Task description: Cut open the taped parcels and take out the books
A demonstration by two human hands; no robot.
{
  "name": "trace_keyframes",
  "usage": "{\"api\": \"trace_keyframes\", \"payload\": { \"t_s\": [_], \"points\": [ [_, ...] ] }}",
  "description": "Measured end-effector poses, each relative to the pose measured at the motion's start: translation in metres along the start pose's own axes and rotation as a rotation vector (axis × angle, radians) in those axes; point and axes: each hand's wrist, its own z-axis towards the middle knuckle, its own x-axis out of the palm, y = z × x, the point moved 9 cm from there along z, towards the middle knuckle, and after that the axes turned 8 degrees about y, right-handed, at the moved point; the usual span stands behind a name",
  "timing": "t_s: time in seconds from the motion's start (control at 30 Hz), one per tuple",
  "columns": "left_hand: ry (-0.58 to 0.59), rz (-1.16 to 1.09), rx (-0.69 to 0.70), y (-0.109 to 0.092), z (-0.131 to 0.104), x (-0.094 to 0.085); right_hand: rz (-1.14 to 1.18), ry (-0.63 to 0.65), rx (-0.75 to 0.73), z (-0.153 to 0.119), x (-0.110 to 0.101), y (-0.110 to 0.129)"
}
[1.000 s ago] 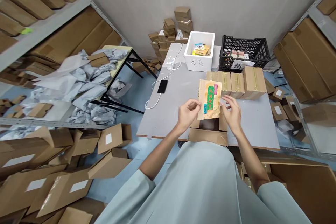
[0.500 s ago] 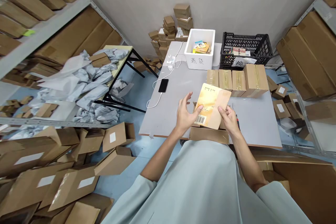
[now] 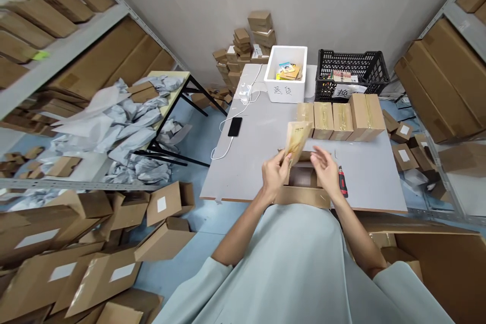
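Note:
A thin yellow and cream book is held upright and turned partly edge-on above the table. My left hand grips it by its lower left edge, thumb on the near face. My right hand is just to the right of the book, apart from it, with fingers spread and nothing in them. Under both hands an open cardboard box stands at the table's near edge, its flaps up and part of its inside showing. A red and black box cutter lies right of my right hand.
Several taped cartons stand in a row on the grey table. Behind are a white foam bin with books and a black crate. A phone on a cable lies left. Boxes crowd both sides.
The book has turned from facing me to nearly edge-on and shifted slightly left. My left hand has closed on it, and my right hand has let go, uncovering the box and cutter.

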Motion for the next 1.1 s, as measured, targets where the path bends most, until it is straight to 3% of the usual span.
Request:
{"api": "trace_keyframes", "payload": {
  "t_s": [0.1, 0.17, 0.23, 0.3, 0.4, 0.47, 0.57, 0.67, 0.8, 0.9, 0.97, 1.1],
  "points": [
    [-0.012, 0.182, 0.184, -0.020, -0.012, 0.018, 0.093, 0.113, 0.017, -0.016, 0.032, 0.001],
    [0.043, 0.171, 0.282, -0.031, -0.020, 0.033, 0.083, 0.061, 0.022, -0.019, 0.031, 0.004],
    [0.119, 0.093, 0.285, -0.033, -0.022, 0.039, 0.090, 0.025, 0.037, -0.015, 0.020, 0.007],
    [0.098, 0.028, 0.213, -0.027, -0.017, 0.026, 0.164, 0.062, 0.068, -0.008, 0.009, 0.009],
    [-0.045, -0.029, 0.074, -0.008, 0.000, -0.012, 0.276, 0.181, 0.123, 0.001, 0.001, 0.011],
    [0.029, -0.157, -0.014, 0.008, 0.014, -0.019, 0.280, 0.237, 0.136, 0.004, -0.002, 0.012],
    [0.203, -0.314, -0.081, 0.021, 0.025, -0.011, 0.215, 0.272, 0.098, 0.008, -0.004, 0.016],
    [0.148, -0.237, -0.033, 0.018, 0.026, -0.019, 0.120, 0.251, 0.000, 0.012, -0.011, 0.025],
    [0.107, -0.161, 0.118, -0.002, 0.023, -0.026, 0.051, 0.287, -0.131, 0.015, -0.017, 0.039],
    [0.109, -0.144, 0.186, -0.008, 0.022, -0.027, 0.042, 0.280, -0.143, 0.017, -0.020, 0.033],
    [0.119, -0.152, 0.134, 0.004, 0.025, -0.023, 0.054, 0.213, -0.083, 0.020, -0.024, 0.016],
    [0.213, -0.290, -0.124, 0.056, 0.026, 0.004, 0.115, 0.130, 0.106, 0.009, -0.016, -0.031]
  ]
}}
